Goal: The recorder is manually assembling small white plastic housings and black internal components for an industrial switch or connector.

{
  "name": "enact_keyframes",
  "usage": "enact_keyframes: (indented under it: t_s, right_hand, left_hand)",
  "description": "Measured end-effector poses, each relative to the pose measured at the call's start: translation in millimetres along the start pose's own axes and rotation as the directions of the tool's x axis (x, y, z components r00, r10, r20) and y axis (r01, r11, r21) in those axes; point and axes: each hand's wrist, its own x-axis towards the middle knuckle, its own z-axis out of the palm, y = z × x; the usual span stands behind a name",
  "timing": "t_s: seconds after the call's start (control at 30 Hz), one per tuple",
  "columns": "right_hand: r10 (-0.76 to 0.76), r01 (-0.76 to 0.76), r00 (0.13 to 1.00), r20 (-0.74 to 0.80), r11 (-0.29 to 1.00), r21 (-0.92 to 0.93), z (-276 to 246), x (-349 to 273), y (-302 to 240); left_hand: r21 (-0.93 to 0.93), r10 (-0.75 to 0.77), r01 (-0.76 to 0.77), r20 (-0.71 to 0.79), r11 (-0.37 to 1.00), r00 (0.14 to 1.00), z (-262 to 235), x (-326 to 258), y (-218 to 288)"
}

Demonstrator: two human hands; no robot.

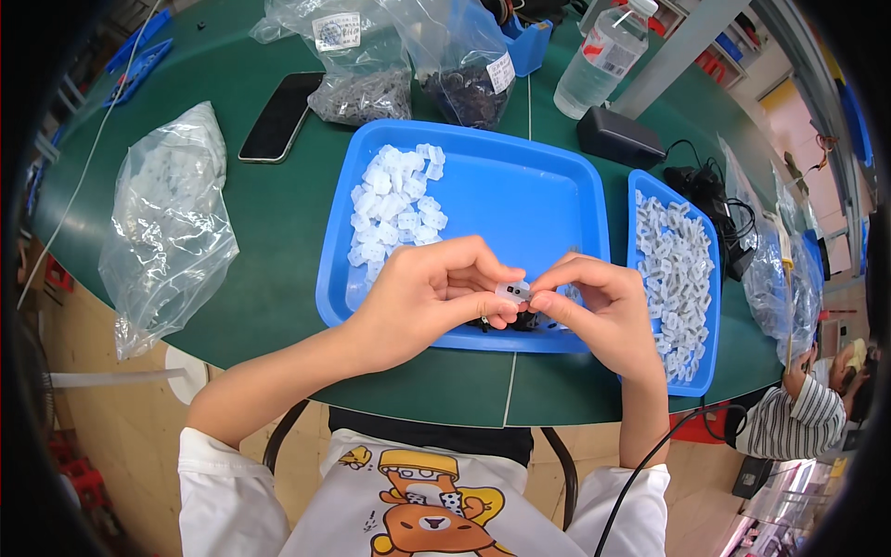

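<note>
Over the near edge of a blue tray (520,153), both hands meet at one small translucent white plastic piece (512,291) with dark spots on its face. My left hand (422,292) pinches it between thumb and fingers. From the other side, the fingertips of my right hand (594,297) press together at its right edge; whether they hold a separate small part is hidden. A heap of similar white plastic pieces (394,204) lies in the tray's left half. Small black parts (524,321) show below my fingers at the tray's near side, partly covered by my hands.
On the right, a smaller blue tray (707,306) holds many translucent pieces. A plastic bag (172,223) and a phone (278,116) lie left. Bags of small parts (362,97), a water bottle (603,60) and a black box (620,137) stand behind. Another person's striped sleeve (803,418) shows far right.
</note>
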Motion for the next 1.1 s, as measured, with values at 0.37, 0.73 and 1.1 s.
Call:
enact_keyframes:
  t_s: [0.37, 0.73, 1.1]
  right_hand:
    - [-0.007, 0.008, 1.000, 0.019, 0.999, -0.053, -1.0, -0.5, 1.0]
    - [0.042, -0.040, 0.999, 0.031, 0.997, -0.059, -1.5, -0.1, 3.4]
    - [0.028, -0.025, 0.999, 0.036, 0.998, -0.066, -1.0, 0.0, 4.1]
  left_hand:
    - [0.074, 0.003, -0.003, 0.007, 0.997, 1.000, 1.3, -0.9, 1.5]
    - [0.094, 0.038, -0.039, 0.021, 0.995, 0.999, 1.4, -1.9, -0.7]
    - [0.090, 0.065, -0.066, 0.015, 0.994, 0.998, 1.2, -2.0, -5.5]
